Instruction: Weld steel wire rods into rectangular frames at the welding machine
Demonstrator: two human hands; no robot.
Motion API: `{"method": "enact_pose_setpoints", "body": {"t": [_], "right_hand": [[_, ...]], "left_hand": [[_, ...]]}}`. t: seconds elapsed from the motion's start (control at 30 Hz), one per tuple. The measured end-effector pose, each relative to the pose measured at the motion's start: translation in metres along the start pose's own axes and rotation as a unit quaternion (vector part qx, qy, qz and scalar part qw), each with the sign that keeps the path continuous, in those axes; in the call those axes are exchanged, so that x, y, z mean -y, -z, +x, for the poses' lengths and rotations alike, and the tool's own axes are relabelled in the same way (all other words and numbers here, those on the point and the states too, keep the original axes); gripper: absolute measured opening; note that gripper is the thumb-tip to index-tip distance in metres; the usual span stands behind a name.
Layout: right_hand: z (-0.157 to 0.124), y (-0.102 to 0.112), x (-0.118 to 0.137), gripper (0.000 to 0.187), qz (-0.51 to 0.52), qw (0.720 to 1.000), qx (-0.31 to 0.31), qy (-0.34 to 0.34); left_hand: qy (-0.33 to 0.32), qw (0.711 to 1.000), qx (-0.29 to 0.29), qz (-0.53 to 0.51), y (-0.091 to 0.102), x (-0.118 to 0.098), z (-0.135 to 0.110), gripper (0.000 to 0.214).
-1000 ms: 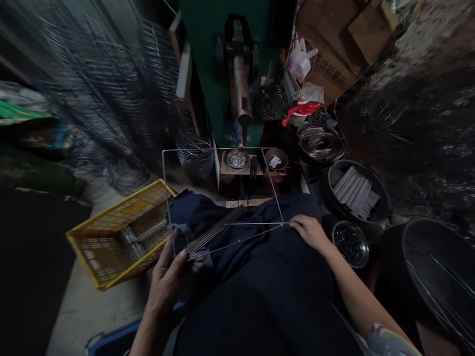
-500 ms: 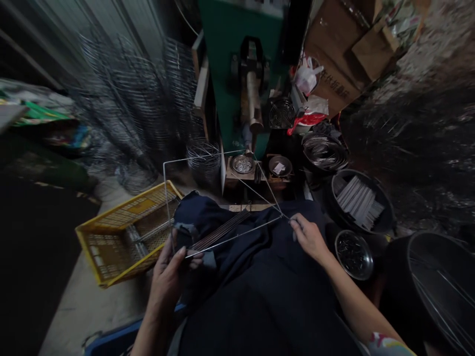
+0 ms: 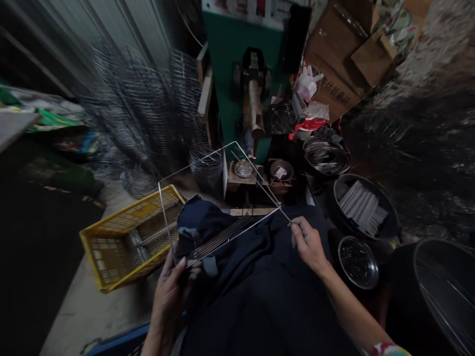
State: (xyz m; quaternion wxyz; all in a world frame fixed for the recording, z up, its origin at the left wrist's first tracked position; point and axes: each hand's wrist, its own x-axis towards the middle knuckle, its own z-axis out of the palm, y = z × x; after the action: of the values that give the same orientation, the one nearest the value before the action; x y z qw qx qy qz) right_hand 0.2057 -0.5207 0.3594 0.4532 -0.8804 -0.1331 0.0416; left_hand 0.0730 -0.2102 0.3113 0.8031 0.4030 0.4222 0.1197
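My left hand (image 3: 171,291) is closed on the near corner of a thin rectangular wire frame (image 3: 163,217) and on a bundle of straight wire rods (image 3: 218,239) lying across my dark-clothed lap. My right hand (image 3: 308,243) pinches the end of a single wire rod (image 3: 260,183) that runs diagonally up across the frame toward the green welding machine (image 3: 237,74). The frame tilts up and away from me, with its far edge near the machine's electrode (image 3: 256,113).
A yellow plastic crate (image 3: 129,237) sits on the floor at my left. Stacks of wire racks (image 3: 148,109) stand behind it. At my right are a small metal bowl of parts (image 3: 358,254), black tubs (image 3: 365,205) of wire pieces and cardboard boxes (image 3: 345,54).
The frame's far edge has swung up and leftward. My right hand has lifted a single rod from lying flat to pointing diagonally across the frame toward the machine. My view has tilted upward.
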Motion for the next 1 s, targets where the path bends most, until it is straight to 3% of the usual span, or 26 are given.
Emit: {"method": "enact_pose_setpoints", "body": {"t": [0.17,0.43,0.57,0.67,0.73,0.83,0.9,1.0], "right_hand": [[0.008,-0.010,0.005,0.021,-0.027,0.999,-0.008,0.020],[0.024,-0.047,-0.006,0.024,-0.097,0.994,0.030,0.033],[0.022,-0.086,-0.004,0.027,-0.090,0.993,0.077,0.025],[0.012,-0.119,0.009,0.025,-0.002,0.979,0.197,0.058],[0.004,-0.130,0.017,0.023,0.051,0.961,0.258,0.083],[-0.001,-0.119,0.022,0.023,0.125,0.959,0.250,0.044],[0.000,-0.098,0.022,0.025,0.199,0.948,0.248,-0.017],[-0.001,-0.059,0.025,0.032,0.276,0.910,0.291,-0.104]], "left_hand": [[-0.040,0.999,0.019,-0.007,0.016,0.002,0.011,0.097],[-0.075,0.996,0.036,-0.020,0.031,0.001,0.022,0.103],[-0.098,0.993,0.059,-0.027,0.013,0.006,0.021,0.098],[-0.110,0.989,0.091,-0.030,-0.010,0.013,0.021,0.096],[-0.108,0.987,0.114,-0.032,-0.021,0.018,0.023,0.094],[-0.094,0.986,0.129,-0.039,-0.021,0.025,0.025,0.091],[-0.075,0.987,0.132,-0.046,-0.014,0.028,0.023,0.091],[-0.044,0.988,0.136,-0.060,-0.003,0.032,0.018,0.092]]}}
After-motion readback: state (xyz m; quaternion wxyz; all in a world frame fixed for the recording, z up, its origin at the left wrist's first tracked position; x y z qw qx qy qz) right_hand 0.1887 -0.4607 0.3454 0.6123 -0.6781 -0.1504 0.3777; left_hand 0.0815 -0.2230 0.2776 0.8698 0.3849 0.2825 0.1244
